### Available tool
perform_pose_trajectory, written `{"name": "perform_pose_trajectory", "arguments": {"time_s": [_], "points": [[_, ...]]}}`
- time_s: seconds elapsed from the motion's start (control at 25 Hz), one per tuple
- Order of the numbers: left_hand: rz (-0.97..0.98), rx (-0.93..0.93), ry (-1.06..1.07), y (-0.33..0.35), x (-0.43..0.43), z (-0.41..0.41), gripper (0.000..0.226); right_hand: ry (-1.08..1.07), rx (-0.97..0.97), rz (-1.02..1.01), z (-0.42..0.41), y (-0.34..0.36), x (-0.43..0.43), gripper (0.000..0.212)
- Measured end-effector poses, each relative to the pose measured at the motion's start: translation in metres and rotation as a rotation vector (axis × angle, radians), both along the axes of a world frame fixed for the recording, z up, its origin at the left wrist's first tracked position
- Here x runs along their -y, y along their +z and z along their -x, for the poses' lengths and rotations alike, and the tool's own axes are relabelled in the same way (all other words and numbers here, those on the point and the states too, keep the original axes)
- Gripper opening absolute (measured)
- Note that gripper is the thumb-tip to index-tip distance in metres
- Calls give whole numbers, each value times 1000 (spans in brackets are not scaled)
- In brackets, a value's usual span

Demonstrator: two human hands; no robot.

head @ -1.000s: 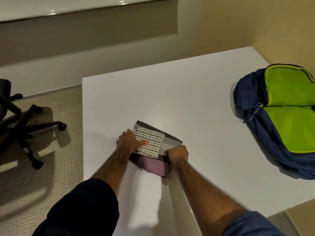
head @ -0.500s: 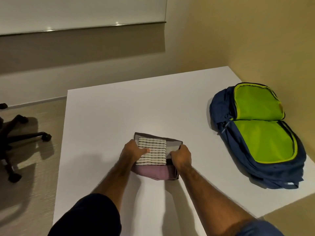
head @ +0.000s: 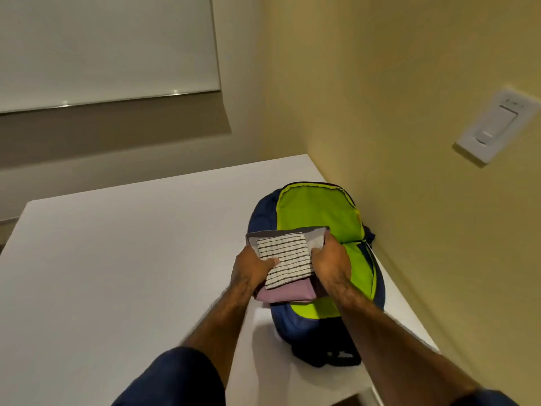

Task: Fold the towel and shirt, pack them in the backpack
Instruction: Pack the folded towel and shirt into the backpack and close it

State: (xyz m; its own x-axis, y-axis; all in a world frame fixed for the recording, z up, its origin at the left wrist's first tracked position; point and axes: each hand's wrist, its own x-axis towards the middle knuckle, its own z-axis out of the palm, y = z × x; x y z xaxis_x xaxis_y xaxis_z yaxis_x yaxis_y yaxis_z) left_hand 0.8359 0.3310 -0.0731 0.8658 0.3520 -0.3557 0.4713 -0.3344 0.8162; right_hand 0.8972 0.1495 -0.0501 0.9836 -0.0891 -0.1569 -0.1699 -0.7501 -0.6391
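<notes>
Folded towel and shirt ride as one soft, light stack over the open backpack, at about one o'clock on the white table. Nearest, the left hand clamps the nine o'clock edge, thumb on top; the right hand closes on the three o'clock edge. Limp cloth likely sags and slides, so opposite-edge pinching suits it. Farther off, green lining gapes.

no readable text, labels or brand marks, wall switch plate markings too blurred
</notes>
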Motion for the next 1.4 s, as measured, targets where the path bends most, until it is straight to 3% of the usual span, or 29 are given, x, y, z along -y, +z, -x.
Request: {"name": "perform_pose_trajectory", "arguments": {"time_s": [0.12,0.28,0.4,0.64,0.72,0.76,0.84,0.96,1.08,1.4], "points": [[-22,-26,13,1,66,-22,60,29,-45,20,-26,1,64,64],[-67,-137,39,-23,114,-31,65,39,-103,40,-41,-26,99,50],[-101,-184,35,-43,132,-28,86,26,-173,23,-40,-50,116,46],[-212,-134,115,-43,149,-36,58,39,-128,-43,-56,-77,124,42],[-343,-93,132,-43,150,-37,73,25,-80,-57,-58,-78,124,34],[-468,-59,97,-45,151,-37,82,35,-32,34,-57,-78,124,31],[-683,27,-77,-56,155,-38,87,90,106,268,-52,-84,124,42],[-789,58,-331,-75,164,-39,76,242,202,412,-36,-95,120,60],[-822,61,-359,-90,160,-41,67,394,159,432,-28,-107,115,72],[-865,77,-410,-104,147,-57,67,422,82,401,-46,-138,124,74]]}}
